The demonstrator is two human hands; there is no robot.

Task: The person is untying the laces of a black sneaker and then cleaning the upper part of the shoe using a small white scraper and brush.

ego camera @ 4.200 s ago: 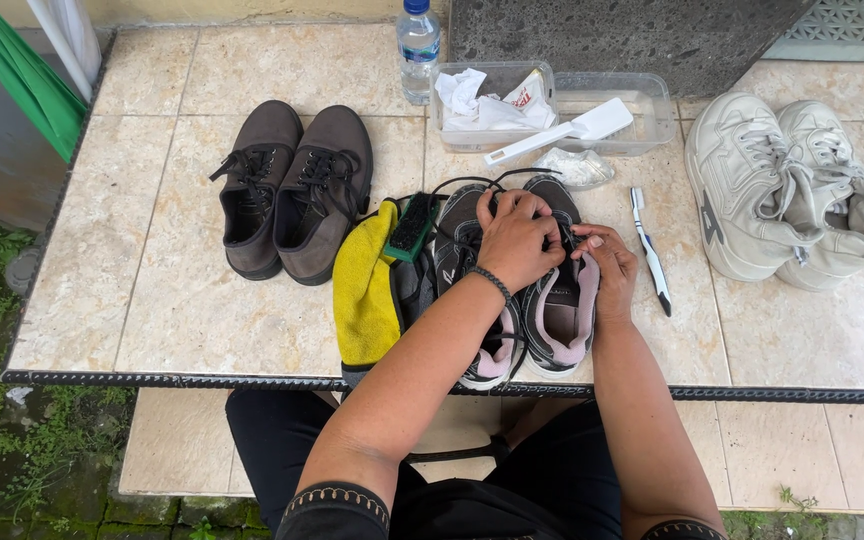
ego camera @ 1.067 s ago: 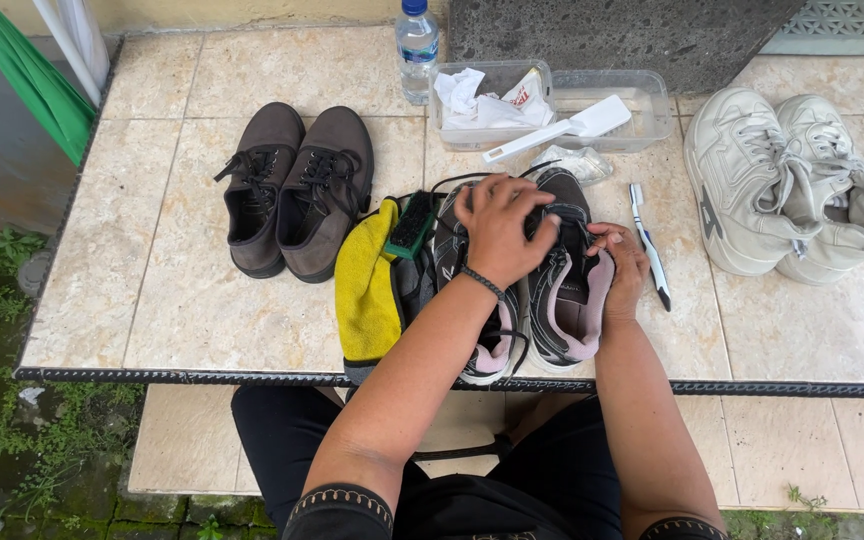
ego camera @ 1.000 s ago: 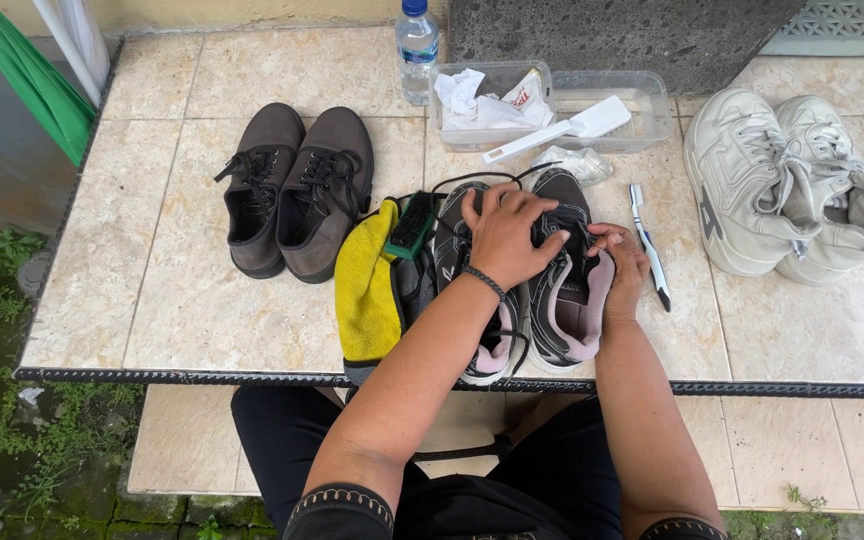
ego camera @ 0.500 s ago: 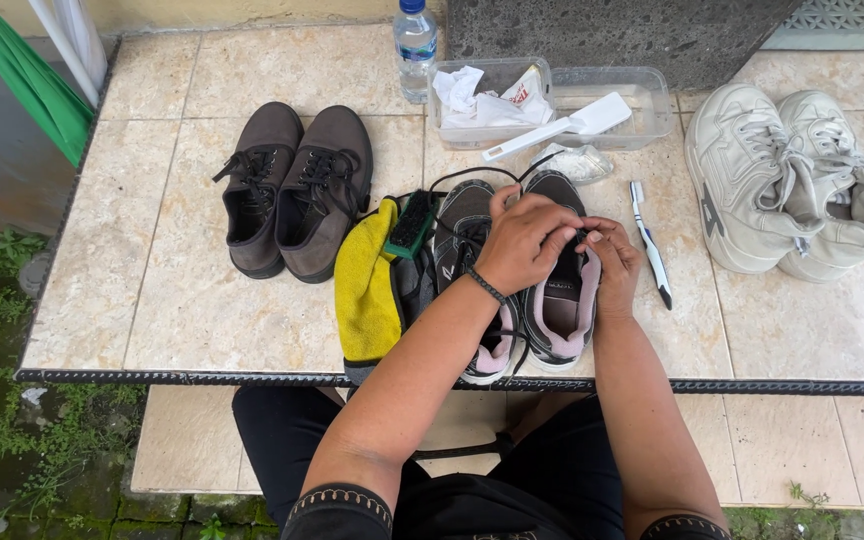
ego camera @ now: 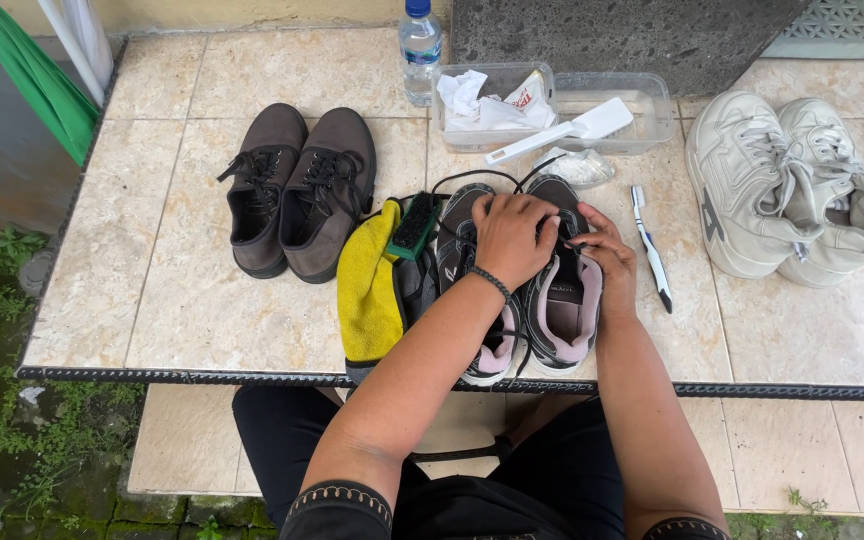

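Two dark grey sneakers with pink lining lie side by side at the front edge of the tiled table. My left hand rests over the laces of the right sneaker, fingers curled on a black lace. My right hand grips the same sneaker's outer side and lace. The left sneaker is partly hidden under my left forearm. Black lace ends loop out beyond the toes.
A yellow cloth with a green brush lies left of the sneakers. Brown shoes stand further left, white sneakers at the right. A toothbrush, a clear tray with rags and a white brush, and a water bottle lie behind.
Both hands stay on the right sneaker's laces, with small shifts of the fingers. The left hand has slid slightly forward over the tongue. Nothing else has moved.
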